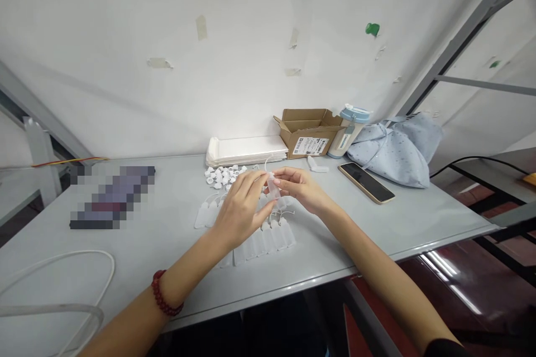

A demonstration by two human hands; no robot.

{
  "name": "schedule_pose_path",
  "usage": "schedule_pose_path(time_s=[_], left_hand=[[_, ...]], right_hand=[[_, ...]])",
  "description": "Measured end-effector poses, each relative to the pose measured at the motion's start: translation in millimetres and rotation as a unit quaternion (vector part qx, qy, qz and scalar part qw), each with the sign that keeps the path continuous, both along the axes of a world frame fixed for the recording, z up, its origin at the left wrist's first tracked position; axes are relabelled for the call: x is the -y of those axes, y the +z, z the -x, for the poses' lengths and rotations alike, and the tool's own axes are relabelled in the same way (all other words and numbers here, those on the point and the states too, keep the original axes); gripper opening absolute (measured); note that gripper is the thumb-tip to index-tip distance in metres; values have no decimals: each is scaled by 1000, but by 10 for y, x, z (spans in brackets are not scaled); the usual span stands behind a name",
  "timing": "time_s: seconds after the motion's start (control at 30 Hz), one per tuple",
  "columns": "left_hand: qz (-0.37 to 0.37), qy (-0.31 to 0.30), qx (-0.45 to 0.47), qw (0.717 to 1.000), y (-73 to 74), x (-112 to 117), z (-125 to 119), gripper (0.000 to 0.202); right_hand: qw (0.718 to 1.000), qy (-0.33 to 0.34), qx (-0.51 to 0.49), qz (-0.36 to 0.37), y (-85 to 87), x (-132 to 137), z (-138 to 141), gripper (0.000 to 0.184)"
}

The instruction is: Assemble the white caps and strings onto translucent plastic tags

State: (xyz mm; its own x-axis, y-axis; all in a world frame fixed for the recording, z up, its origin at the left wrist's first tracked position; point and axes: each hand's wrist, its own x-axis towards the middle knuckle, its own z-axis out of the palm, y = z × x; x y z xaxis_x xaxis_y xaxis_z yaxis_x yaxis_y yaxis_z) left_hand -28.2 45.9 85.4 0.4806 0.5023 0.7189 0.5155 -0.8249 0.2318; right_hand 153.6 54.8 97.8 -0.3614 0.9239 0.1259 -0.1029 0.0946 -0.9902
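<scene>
Both hands are closed on a small translucent plastic bottle, with a thin white curved tube rising from its top. My left hand has its fingertips at the bottle's neck and its thumb lower on the side. From the other side, my right hand pinches the bottle near the top. Beneath my hands, several similar flat bottles lie in a row, thin tubes at their upper ends. More bottles lie partly hidden behind my left hand. A heap of small white caps is just beyond it.
Along the wall stand a stack of white trays or boxes, an open cardboard box and a blue-lidded cup. To the right are a phone and a pale blue bag. A white cable loops at left.
</scene>
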Motion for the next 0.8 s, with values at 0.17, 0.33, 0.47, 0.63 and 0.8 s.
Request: schedule_pose_path(time_s=[0.17,0.33,0.47,0.63,0.8], left_hand=[[33,-24,21,999,-20,19,-27,42],[84,-74,-2,994,-24,110,-70,38],[133,-125,-48,982,16,237,-106,38],[170,-133,-99,971,-4,361,-211,38],[164,-94,-149,971,-102,414,-334,35]], right_hand=[[998,36,49,0,38,-13,-71,21],[977,103,186,13,177,4,-228,28],[933,206,293,22,282,21,-401,31],[888,269,369,55,316,18,-524,25],[859,259,436,74,281,3,-502,21]])
